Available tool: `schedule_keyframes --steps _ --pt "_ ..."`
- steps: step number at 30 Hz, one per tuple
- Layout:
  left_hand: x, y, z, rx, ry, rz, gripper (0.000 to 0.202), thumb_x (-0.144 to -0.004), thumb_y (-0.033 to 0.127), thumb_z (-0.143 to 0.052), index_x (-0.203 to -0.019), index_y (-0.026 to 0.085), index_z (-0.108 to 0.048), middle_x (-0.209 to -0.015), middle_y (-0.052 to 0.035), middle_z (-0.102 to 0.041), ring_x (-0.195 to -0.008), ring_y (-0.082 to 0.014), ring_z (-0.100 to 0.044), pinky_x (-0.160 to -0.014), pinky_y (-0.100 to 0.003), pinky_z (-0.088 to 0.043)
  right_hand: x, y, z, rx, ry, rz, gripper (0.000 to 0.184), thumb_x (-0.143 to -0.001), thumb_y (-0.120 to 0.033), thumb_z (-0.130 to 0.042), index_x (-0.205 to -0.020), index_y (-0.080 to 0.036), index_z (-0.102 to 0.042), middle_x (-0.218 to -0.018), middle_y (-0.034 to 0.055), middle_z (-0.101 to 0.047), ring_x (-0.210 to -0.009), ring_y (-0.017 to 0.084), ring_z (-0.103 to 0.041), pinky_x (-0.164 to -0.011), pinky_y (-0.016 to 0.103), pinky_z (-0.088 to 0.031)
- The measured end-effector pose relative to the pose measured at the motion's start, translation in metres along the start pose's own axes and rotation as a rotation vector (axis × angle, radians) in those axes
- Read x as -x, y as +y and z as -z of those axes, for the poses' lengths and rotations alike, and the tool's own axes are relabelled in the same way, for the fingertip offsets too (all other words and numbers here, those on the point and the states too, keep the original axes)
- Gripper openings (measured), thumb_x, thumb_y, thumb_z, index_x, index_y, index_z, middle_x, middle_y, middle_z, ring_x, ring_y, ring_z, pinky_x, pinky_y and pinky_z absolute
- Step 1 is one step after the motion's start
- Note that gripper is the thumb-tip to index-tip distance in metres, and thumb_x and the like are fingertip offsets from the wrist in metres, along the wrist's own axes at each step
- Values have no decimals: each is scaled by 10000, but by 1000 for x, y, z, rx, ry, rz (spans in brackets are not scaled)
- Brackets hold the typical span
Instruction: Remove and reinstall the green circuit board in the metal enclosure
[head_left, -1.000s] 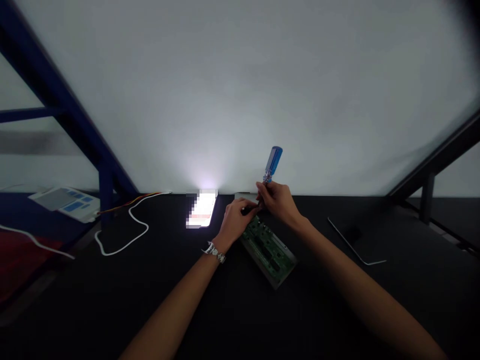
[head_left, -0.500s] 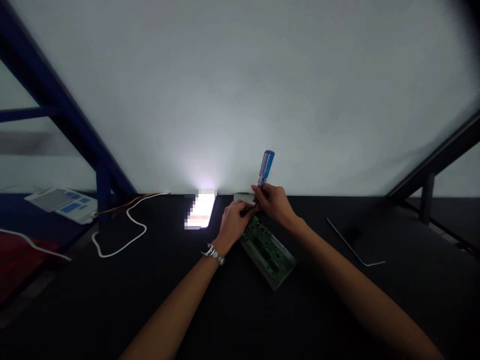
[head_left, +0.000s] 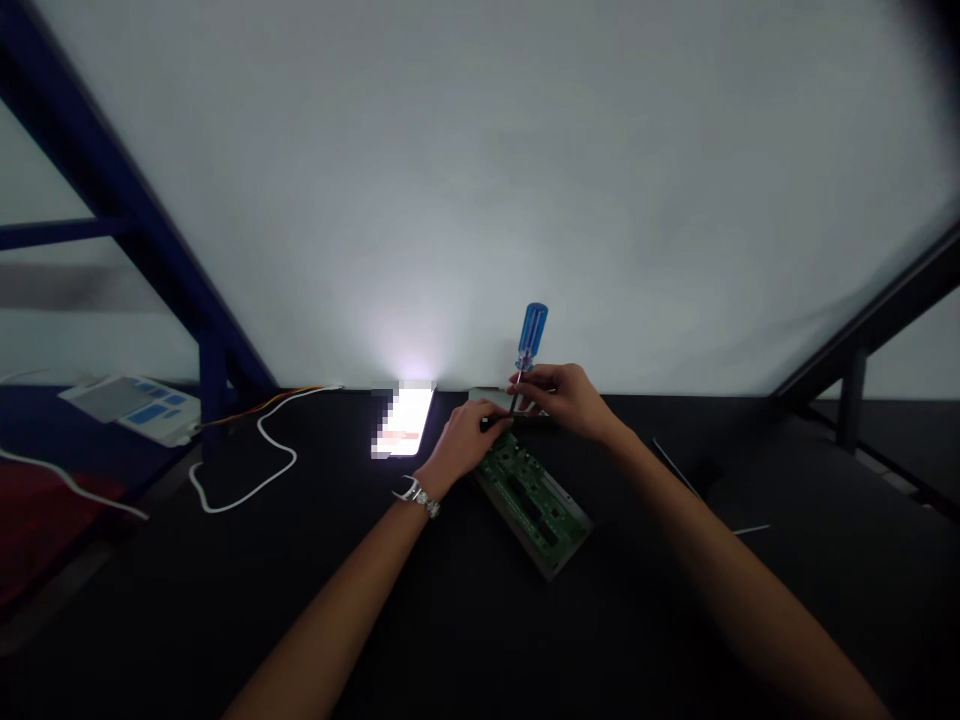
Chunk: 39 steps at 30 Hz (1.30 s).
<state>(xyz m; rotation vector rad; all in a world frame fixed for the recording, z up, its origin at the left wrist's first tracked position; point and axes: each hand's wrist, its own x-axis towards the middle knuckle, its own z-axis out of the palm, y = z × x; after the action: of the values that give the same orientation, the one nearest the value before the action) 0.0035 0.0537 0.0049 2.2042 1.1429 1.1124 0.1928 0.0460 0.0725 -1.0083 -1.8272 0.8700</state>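
One blue screwdriver [head_left: 532, 328]: my right hand [head_left: 568, 400] pinches its shaft, handle above fingertips. Left hand [head_left: 466, 440] fingers at its lower end, can't tell their grip. Circuit board [head_left: 536, 505] nearside of them, lit phone [head_left: 405, 422] left.

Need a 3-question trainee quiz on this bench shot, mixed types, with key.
1. Multiple choice: What colour is the screwdriver handle?
A) red
B) blue
C) yellow

2. True or false: The watch is on the left arm.

3. Fill in: In the picture, the lit phone lies to the ____ of the green board.

Key: 1. B; 2. true; 3. left
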Motion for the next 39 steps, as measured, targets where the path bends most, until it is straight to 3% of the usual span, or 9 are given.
schedule_keyframes --steps 4,8,12,17,20,25,32,35,39 --pt "-6 4 3 94 16 38 200 -809 351 -700 -939 198 -705 -906 -38 -731 -852 -193 -669 -761 -305 -509 -2 4 -8 51 85 63 178 -821 -345 -662 -804 -168 -664 -631 6 -646 -539 135 -611 -530 266 -481" --pt "-8 10 -6 117 123 106 172 -802 353 -701 -810 181 -701 -790 -21 -724 -712 -170 -655 -668 -283 -499 -5 10 -15 65 143 63 248 -800 -380 -684 -699 -189 -562 -620 -9 -606 -547 127 -585 -520 249 -458" --pt "-6 12 -12 145 117 90 176 -850 343 -649 -818 189 -729 -777 -16 -739 -702 -174 -663 -689 -287 -505 -4 13 -17 88 218 26 279 -782 -407 -698 -683 -197 -542 -611 -16 -595 -549 128 -576 -504 247 -468" --pt "-2 12 -11 147 103 53 169 -883 310 -616 -918 212 -749 -856 -16 -761 -754 -185 -686 -750 -303 -514 1 2 -8 -52 21 -20 275 -813 -426 -656 -949 -187 -662 -820 51 -694 -699 172 -658 -533 269 -544" --pt "-1 12 -10 148 70 39 186 -901 309 -592 -970 228 -745 -895 -9 -763 -774 -186 -692 -747 -303 -520 2 -1 -4 -94 -39 -51 286 -827 -422 -635 -956 -173 -691 -825 64 -704 -724 183 -675 -558 287 -564" --pt "-1 11 -10 186 41 45 213 -870 326 -633 -1033 216 -716 -976 -29 -751 -874 -196 -692 -793 -310 -523 0 6 -8 7 108 -21 269 -794 -433 -679 -779 -164 -656 -627 18 -651 -548 142 -613 -518 269 -492" --pt "-3 12 -17 149 158 112 158 -816 340 -688 -829 186 -722 -748 -11 -730 -676 -166 -657 -667 -281 -509 -4 13 -20 118 249 32 318 -788 -399 -702 -645 -205 -495 -541 -36 -530 -507 111 -527 -477 245 -411" --pt "-2 12 -17 158 132 88 161 -854 317 -644 -884 200 -751 -787 -9 -752 -700 -172 -672 -696 -286 -511 -3 13 -19 108 211 24 243 -800 -393 -690 -726 -196 -569 -630 -8 -603 -561 123 -569 -513 254 -465" --pt "0 11 -13 176 83 53 208 -894 289 -594 -1009 216 -751 -890 -9 -768 -777 -182 -690 -724 -286 -510 -1 7 -10 -29 -23 -22 288 -848 -389 -624 -1050 -186 -652 -946 74 -702 -723 165 -649 -541 276 -543"
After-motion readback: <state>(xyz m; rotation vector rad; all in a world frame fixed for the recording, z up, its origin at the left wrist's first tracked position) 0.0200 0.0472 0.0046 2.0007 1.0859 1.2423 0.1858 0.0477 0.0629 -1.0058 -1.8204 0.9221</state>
